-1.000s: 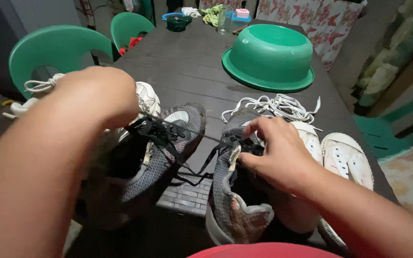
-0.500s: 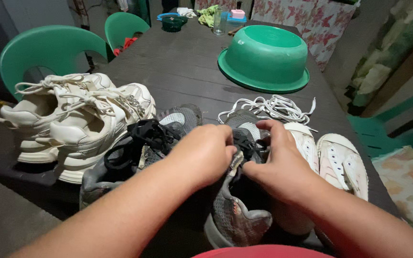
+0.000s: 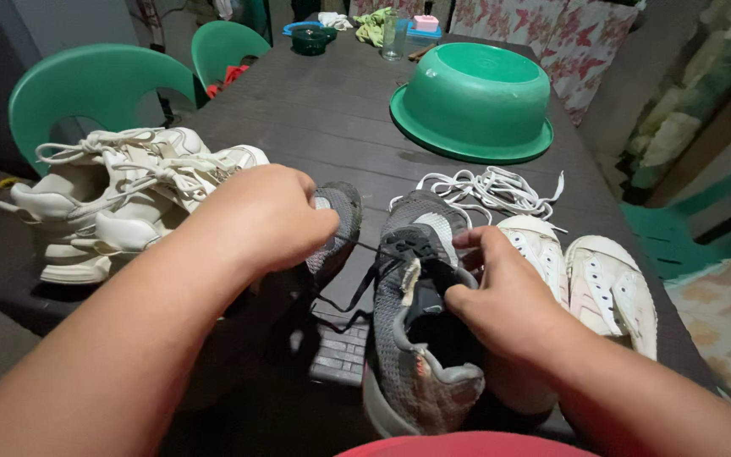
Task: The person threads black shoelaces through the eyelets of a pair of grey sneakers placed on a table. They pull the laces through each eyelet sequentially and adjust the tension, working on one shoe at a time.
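Observation:
Two grey mesh sneakers stand on the dark table (image 3: pixel 323 110) in front of me. My right hand (image 3: pixel 501 292) grips the tongue and collar of the right grey sneaker (image 3: pixel 420 322). A black lace (image 3: pixel 364 254) runs taut from that shoe's eyelets to my left hand (image 3: pixel 264 216), whose fingers are closed on it. My left forearm covers most of the left grey sneaker (image 3: pixel 338 224); only its toe shows.
A pair of cream chunky sneakers (image 3: pixel 120 199) sits at the left, white low sneakers (image 3: pixel 585 275) at the right, loose white laces (image 3: pixel 488 190) behind. An upturned green basin (image 3: pixel 471 101) stands mid-table. Green chairs (image 3: pixel 86 93) on the left; a glass and small items at the far end.
My left hand has drawn away from the right sneaker to the left, pulling the black lace taut. My right hand stays on the shoe's tongue.

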